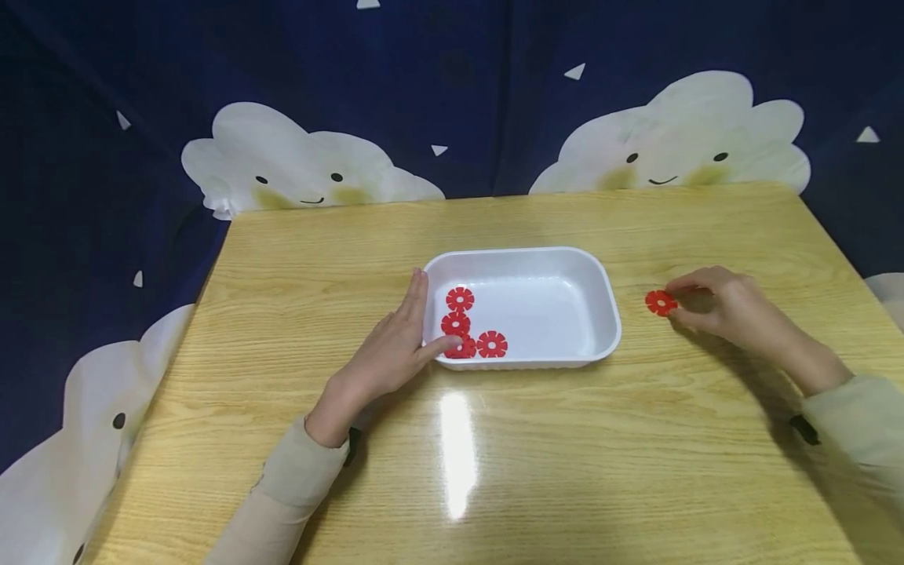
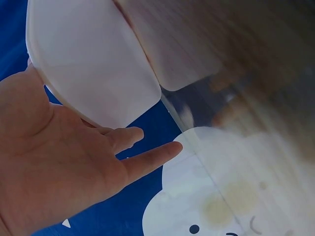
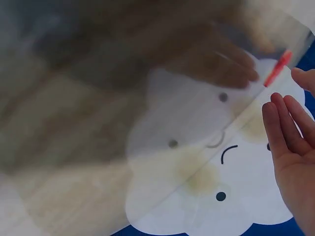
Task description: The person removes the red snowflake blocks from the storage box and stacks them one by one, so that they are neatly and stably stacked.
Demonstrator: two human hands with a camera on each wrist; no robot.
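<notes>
A white, rounded rectangular plastic tub stands mid-table. Against its left end rests my left hand, fingers straight along the outside and the thumb reaching over the rim. Several red notched flower discs lie inside the tub at the left; the thumb partly covers one. In the left wrist view, the tub's pale wall is beside the extended fingers. To the tub's right, my right hand has thumb and fingers spread at the near edge of another red disc. The right wrist view shows that disc edge-on, just beyond the fingertips.
The wood-grain table has a glossy surface that mirrors the hands. A dark blue curtain with smiling white clouds hangs behind the far edge and down the left side. A bright light streak reflects in front of the tub.
</notes>
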